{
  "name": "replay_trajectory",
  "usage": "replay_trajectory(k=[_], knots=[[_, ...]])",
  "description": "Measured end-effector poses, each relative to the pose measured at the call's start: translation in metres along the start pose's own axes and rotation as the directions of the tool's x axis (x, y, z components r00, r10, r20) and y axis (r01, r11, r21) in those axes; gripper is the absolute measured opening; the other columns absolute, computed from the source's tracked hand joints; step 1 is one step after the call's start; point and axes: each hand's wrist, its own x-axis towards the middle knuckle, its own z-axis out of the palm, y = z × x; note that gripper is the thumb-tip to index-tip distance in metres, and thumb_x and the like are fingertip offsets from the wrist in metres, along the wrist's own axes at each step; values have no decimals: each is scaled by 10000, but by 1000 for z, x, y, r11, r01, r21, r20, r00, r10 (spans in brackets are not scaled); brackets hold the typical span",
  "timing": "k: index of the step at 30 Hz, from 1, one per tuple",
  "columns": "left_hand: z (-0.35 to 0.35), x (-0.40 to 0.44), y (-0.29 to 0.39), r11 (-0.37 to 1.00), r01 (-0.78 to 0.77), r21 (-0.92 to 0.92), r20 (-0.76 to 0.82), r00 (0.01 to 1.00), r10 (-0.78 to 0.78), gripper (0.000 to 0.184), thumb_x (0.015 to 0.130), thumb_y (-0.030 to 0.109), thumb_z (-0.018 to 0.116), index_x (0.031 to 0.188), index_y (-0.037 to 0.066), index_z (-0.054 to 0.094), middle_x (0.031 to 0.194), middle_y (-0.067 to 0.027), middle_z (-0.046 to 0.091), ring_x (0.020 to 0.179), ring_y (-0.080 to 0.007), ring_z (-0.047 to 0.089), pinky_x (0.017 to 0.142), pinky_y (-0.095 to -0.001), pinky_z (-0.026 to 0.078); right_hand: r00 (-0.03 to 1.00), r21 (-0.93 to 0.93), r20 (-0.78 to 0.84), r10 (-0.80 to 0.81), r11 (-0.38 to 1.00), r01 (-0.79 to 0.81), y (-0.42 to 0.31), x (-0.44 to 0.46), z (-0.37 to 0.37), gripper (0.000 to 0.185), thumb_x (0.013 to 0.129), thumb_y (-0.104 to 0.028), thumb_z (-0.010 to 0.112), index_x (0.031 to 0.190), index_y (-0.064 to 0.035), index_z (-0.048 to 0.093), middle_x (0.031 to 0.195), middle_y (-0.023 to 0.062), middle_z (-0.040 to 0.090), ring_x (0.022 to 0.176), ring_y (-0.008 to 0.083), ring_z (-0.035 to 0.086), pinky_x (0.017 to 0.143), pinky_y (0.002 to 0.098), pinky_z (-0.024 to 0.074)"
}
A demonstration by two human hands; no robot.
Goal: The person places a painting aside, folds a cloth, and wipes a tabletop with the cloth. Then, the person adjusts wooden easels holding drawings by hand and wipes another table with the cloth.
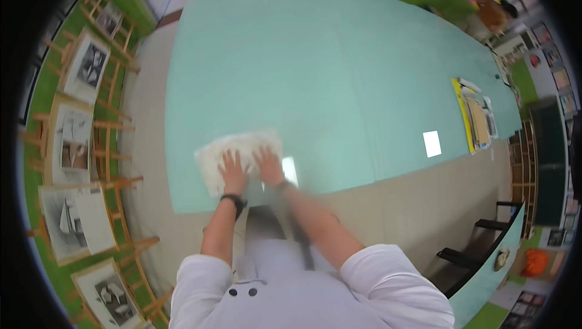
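Both hands press palm-down on a whitish cloth [211, 158] spread on the pale green tabletop [291, 62], by its near left edge. My left hand [233, 172] has its fingers spread over the middle of the cloth, with a dark band on that wrist. Beside it, my right hand [268, 165] lies flat with fingers apart on the cloth's right part. Slight blur softens the cloth's edges and the right forearm. Between the two hands there is a small gap.
Easels with drawings [74, 141] line the left side. At the table's right end lie a yellow-edged stack of folders and papers [476, 117]. Nearer is a bright white rectangle [431, 143]. Dark chair parts [467, 256] stand at lower right beside another green surface.
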Motion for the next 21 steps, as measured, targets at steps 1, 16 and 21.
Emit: replay_trajectory(k=[1,16,21], knots=[[-8,-23,18,999,42,-19,102,994,-40,773,912,495,508,1520,128,204,1590,-156,98,1467,-354,55,1106,-637,124,998,-24,60,14,1000,-13,3,-27,-11,882,699,-421,768,1458,-212,369,1537,115,279,1411,331,258,1057,480,348],[35,-177,242,947,-305,98,182,941,284,859,908,558,465,1531,85,110,1588,-204,8,1458,-408,20,1086,-659,160,976,-200,128,173,969,-145,184,-284,-50,688,897,-400,577,1499,-239,285,1584,55,197,1446,268,204,1094,480,288],[19,-148,310,919,-387,76,323,881,345,898,892,629,434,1535,106,89,1589,-199,3,1462,-395,7,1097,-656,136,953,-63,72,294,955,-290,242,-280,-78,613,891,-403,575,1448,-225,393,1544,58,302,1414,278,275,1099,519,269]])
